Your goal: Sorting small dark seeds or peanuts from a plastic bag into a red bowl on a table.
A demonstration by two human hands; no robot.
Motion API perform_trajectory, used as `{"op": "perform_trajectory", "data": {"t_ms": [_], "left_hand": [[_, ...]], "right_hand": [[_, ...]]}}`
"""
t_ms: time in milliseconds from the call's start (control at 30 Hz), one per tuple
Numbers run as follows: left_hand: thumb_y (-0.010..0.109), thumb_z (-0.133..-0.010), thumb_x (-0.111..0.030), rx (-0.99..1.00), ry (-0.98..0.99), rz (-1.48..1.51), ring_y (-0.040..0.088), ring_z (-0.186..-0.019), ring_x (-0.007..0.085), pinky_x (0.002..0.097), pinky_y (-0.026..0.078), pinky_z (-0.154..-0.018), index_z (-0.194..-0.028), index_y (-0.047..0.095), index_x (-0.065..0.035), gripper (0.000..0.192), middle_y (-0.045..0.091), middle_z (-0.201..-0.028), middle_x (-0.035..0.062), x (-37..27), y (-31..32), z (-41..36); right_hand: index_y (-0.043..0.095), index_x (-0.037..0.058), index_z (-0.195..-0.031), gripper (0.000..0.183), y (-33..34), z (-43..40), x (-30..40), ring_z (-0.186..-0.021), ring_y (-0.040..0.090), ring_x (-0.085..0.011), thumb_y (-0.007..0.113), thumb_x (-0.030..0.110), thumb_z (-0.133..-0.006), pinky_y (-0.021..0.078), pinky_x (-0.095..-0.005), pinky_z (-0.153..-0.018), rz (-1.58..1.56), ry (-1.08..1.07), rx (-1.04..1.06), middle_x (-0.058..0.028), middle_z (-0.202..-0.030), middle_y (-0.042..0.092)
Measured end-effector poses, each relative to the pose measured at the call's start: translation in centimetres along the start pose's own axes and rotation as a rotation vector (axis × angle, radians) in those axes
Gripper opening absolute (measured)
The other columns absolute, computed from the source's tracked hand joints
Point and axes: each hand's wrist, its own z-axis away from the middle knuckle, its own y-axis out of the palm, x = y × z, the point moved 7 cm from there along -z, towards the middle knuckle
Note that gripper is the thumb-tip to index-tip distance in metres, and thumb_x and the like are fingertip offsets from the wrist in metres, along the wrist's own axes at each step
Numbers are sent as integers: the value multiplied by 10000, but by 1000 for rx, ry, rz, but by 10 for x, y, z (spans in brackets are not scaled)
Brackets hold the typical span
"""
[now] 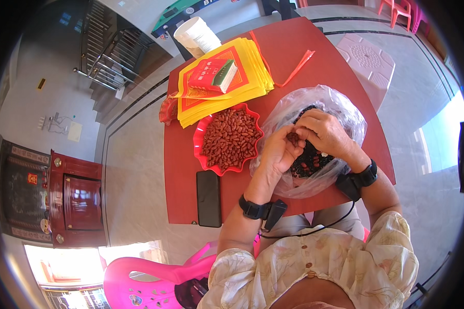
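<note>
My left hand and my right hand meet at the fingertips above a clear plastic bag. Small dark reddish-brown pieces lie in the curled fingers of my left hand. The fingers of my right hand pinch against them; what exactly they hold is hidden. Inside the open bag are many small black bits with some reddish pieces among them. To the left of the bag, a red scalloped plastic bowl holds a heap of reddish-brown nuts or beans.
On the red table lie a black smartphone, a stack of yellow paper under a thick red book, a white tub and a red plastic strip. A pink chair and pale stool stand nearby.
</note>
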Motion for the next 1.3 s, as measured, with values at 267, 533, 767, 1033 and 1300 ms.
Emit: {"op": "perform_trajectory", "data": {"t_ms": [267,533,767,1033,1300], "left_hand": [[481,-816,-190,-61,48,-39,500,-578,170,221,363,-432,-820,536,1,199,538,-700,88,-7,-7,1],[478,-813,-197,-73,66,-72,504,-586,166,223,367,-444,-826,537,-3,203,540,-707,89,-8,-7,2],[478,-813,-199,-86,64,-71,499,-589,165,226,367,-453,-825,536,-7,201,538,-713,86,-8,-7,2],[485,-813,-197,-94,67,-71,495,-588,167,227,366,-455,-835,530,-4,199,537,-714,90,-8,-7,3],[483,-814,-193,-91,59,-54,499,-586,171,226,367,-449,-823,530,1,199,538,-713,97,-8,-7,3]], "right_hand": [[596,18,-777,314,-9,12,-36,-786,540,-305,616,317,-682,420,-399,-672,334,336,338,-142,-770,552],[546,-10,-899,591,7,24,-30,-824,520,-326,713,396,-504,408,-391,-711,358,358,647,-145,-886,520],[543,7,-771,274,30,25,-25,-773,555,-320,625,209,-604,450,-391,-676,300,309,628,-161,-839,542],[551,13,-734,113,30,20,-31,-747,569,-317,525,83,-649,462,-408,-653,301,297,510,-144,-773,577],[578,35,-806,172,23,16,-32,-717,547,-312,552,83,-643,438,-401,-621,270,267,370,-116,-750,553]]}}
